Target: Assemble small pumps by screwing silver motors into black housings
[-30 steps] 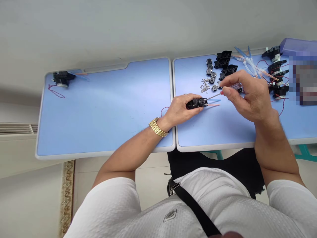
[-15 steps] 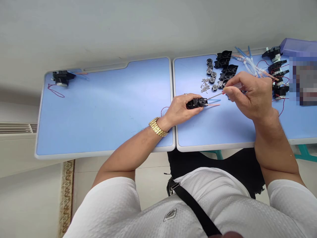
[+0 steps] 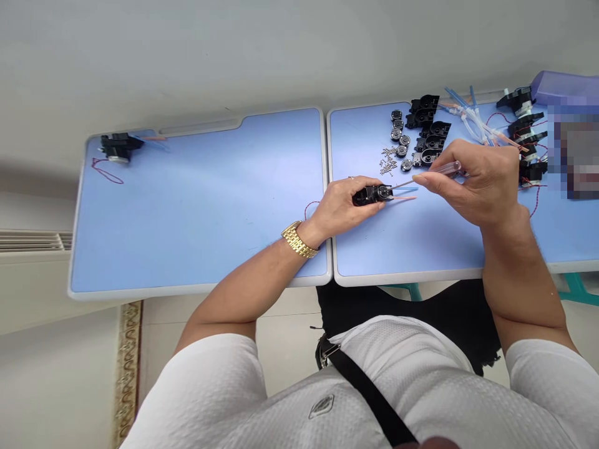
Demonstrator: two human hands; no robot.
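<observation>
My left hand (image 3: 344, 202) is wrapped round a small black pump-like unit (image 3: 369, 194) and steadies it on the blue table. One blue and one pinkish-orange tube stick out from the unit's right end. My right hand (image 3: 482, 181) grips a screwdriver (image 3: 447, 168) by its clear handle. The thin shaft slants down to the left, and its tip meets the round right end of the unit. Whether a screw sits under the tip is too small to tell. A red twisted wire (image 3: 309, 207) shows beside my left hand.
Small screws (image 3: 388, 164) and round metal-faced parts (image 3: 396, 134) lie behind the unit. Black housings (image 3: 423, 112), tubes with white fittings (image 3: 475, 121) and wired black units (image 3: 531, 171) are farther right. Another wired unit (image 3: 119, 146) rests far left. A seam splits the two tabletops (image 3: 210, 206).
My right-hand fingers have shifted on the screwdriver, and more of its clear handle shows now. My left hand and the black unit stay in place.
</observation>
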